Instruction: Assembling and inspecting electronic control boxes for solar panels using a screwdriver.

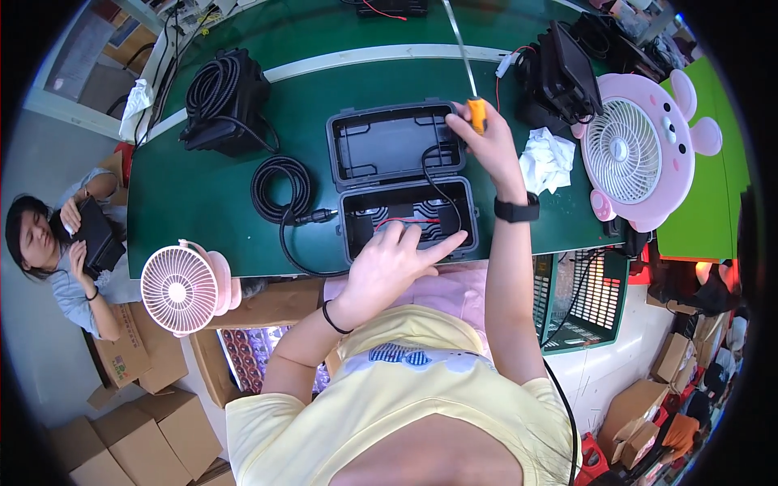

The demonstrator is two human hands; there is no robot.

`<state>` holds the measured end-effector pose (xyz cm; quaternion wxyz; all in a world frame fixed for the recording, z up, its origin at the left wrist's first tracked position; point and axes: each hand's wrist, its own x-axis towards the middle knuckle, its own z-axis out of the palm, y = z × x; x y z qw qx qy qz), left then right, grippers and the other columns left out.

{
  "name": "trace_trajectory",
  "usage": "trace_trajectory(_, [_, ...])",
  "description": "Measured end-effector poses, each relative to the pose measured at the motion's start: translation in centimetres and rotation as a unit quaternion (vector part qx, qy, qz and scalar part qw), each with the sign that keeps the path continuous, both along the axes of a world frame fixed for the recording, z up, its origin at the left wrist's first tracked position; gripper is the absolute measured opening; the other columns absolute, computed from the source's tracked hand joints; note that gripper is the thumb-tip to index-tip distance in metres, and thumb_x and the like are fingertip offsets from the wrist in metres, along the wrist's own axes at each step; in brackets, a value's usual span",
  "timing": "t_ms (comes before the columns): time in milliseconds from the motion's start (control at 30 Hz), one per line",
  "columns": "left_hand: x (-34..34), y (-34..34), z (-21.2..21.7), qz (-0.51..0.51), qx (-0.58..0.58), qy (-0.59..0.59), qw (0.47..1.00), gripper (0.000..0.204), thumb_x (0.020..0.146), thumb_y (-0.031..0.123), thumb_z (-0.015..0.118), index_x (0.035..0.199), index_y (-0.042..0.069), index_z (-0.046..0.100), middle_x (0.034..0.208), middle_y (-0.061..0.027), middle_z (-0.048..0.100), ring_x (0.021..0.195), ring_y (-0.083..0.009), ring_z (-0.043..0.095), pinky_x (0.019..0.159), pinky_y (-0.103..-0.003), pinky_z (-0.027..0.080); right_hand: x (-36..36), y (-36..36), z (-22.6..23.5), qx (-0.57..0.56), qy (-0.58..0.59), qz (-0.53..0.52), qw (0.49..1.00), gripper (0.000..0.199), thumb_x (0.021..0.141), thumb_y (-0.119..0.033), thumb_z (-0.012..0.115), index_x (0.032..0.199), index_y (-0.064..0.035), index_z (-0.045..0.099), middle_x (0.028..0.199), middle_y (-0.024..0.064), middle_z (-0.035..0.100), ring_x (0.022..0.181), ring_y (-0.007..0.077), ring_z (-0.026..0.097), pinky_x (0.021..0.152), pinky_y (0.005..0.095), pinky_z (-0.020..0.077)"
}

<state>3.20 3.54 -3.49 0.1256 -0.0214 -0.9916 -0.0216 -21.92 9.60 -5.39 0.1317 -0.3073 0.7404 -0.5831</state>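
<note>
An open grey-black plastic box (347,231) lies before me, its lid (389,146) folded back on the far side. A red wire (409,219) and a thin black cable (438,188) run inside it. My left hand (385,263) rests over the box's near edge, fingers apart, some fingertips reaching inside; the index finger stretches right. Beside the lid's right edge, my right hand (493,144) is closed round the yellow handle of a screwdriver (476,113), whose long shaft points away from me. A coiled black cable (281,190) with a connector (314,216) lies left of the box.
Another black box with coiled cable (223,101) stands back left, and a black box (559,77) back right. Crumpled white tissue (547,159), a pink fan (636,150) and a smaller fan (178,290) flank the green table. A co-worker (77,243) sits left; a green crate (583,300) is below right.
</note>
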Motion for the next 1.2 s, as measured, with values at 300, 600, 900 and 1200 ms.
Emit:
trace_trajectory(300, [-1.6,-0.9,0.4,0.032,0.081,-0.019,0.996,0.058,0.076,0.038,0.076,0.13,0.025,0.06,0.092,-0.0022,0.064,0.085,-0.0202,0.061,0.066,-0.031,0.056,3.4,2.3,4.6,-0.207,-0.012,0.036,0.978,0.035,0.085,0.005,0.072,0.083,-0.0084,0.039,0.112,0.0183,0.072,0.119,0.0239,0.06,0.098,0.0341,0.0452])
trace_trajectory(600, [-1.2,-3.3,2.5,0.044,0.291,0.019,0.956,0.089,0.068,0.032,0.085,0.143,0.005,0.044,0.146,-0.022,0.044,0.116,-0.0392,0.052,0.102,-0.045,0.045,6.4,4.6,3.7,-0.248,-0.041,0.015,0.968,0.036,0.08,0.01,0.074,0.081,-0.01,0.044,0.102,0.0139,0.073,0.129,0.0337,0.056,0.11,0.0462,0.0392])
trace_trajectory(900, [2.7,-6.8,0.0,0.004,0.185,0.115,0.976,0.045,0.071,0.033,0.082,0.109,0.012,0.072,0.109,0.0,0.07,0.116,-0.0266,0.058,0.106,-0.05,0.039,6.4,3.7,3.6,-0.275,-0.058,0.005,0.96,0.036,0.08,0.009,0.074,0.081,-0.0108,0.044,0.104,0.0138,0.073,0.13,0.0352,0.055,0.111,0.0484,0.0377])
trace_trajectory(1200, [1.2,-6.9,-1.2,0.066,0.19,0.193,0.96,0.051,0.068,0.02,0.085,0.116,0.009,0.068,0.091,-0.0052,0.066,0.111,-0.0288,0.058,0.102,-0.048,0.046,7.7,3.8,3.8,-0.18,0.074,-0.06,0.979,0.029,0.084,0.002,0.074,0.078,-0.006,0.046,0.106,0.014,0.075,0.121,0.0296,0.062,0.104,0.0405,0.0444])
